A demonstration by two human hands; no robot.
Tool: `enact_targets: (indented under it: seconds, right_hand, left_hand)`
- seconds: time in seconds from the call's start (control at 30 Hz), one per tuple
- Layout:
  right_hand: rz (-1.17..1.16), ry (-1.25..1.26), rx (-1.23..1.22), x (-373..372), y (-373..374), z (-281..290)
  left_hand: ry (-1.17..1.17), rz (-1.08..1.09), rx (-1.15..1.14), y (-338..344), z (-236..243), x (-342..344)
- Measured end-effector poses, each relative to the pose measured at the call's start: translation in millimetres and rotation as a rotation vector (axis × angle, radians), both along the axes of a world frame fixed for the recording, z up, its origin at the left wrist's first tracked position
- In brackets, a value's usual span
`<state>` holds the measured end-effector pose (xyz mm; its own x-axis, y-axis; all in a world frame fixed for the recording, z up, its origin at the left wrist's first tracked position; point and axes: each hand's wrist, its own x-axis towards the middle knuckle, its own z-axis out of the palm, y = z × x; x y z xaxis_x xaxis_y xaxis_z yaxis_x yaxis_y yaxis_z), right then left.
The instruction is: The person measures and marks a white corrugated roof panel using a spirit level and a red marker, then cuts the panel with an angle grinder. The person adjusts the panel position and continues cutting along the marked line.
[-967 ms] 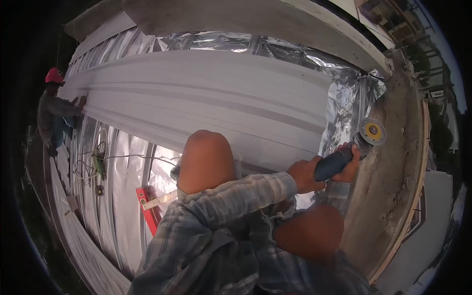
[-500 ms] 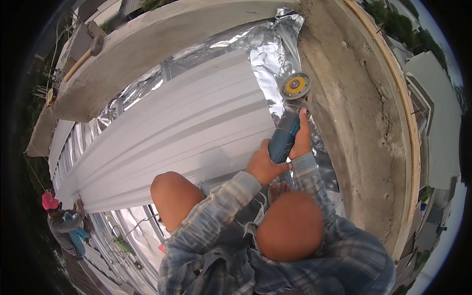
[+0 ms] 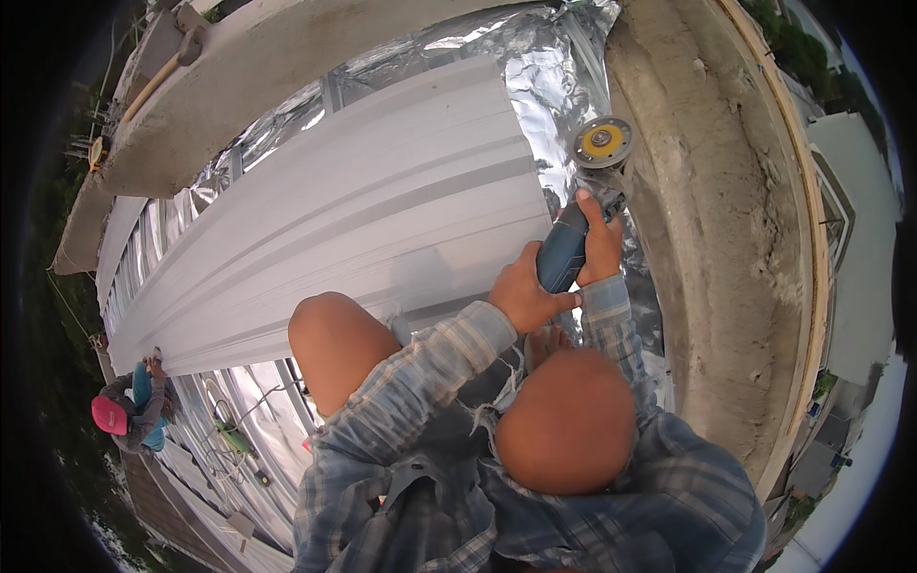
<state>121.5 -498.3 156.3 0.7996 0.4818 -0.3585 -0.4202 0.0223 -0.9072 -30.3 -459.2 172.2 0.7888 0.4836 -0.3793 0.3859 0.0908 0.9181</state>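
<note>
Hands clamped round the blue angle grinder — your left hand on its body, right hand nearer the head. Its yellow disc had swung up from beside your knee to the foil at the white roof sheet's end — poised by the concrete wall.

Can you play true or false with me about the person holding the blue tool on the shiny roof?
1. Both hands hold the blue angle grinder. True: the left hand and right hand grip its body.
2. The grinder's disc has a yellow middle. True.
3. The white ribbed roof sheet lies on green grass. False: silver foil lies under it.
4. Nobody else is around. False: another person in a pink cap crouches at the sheet's far end.
</note>
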Motion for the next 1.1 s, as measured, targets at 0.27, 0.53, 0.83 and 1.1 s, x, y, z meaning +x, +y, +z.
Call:
enact_targets:
  seconds: [0.27,0.53,0.83,1.1]
  right_hand:
    - [0.030,0.013,-0.045,-4,0,15]
    - [0.002,-0.013,-0.036,0,-4,6]
    - [0.014,-0.037,-0.004,1,-5,7]
    - [0.005,-0.066,-0.054,2,-6,5]
  left_hand:
    - [0.051,-0.026,-0.031,2,6,-1]
    - [0.013,-0.013,-0.040,0,0,1]
    - [-0.017,0.003,-0.051,1,3,4]
    - [-0.016,0.002,-0.104,1,4,2]
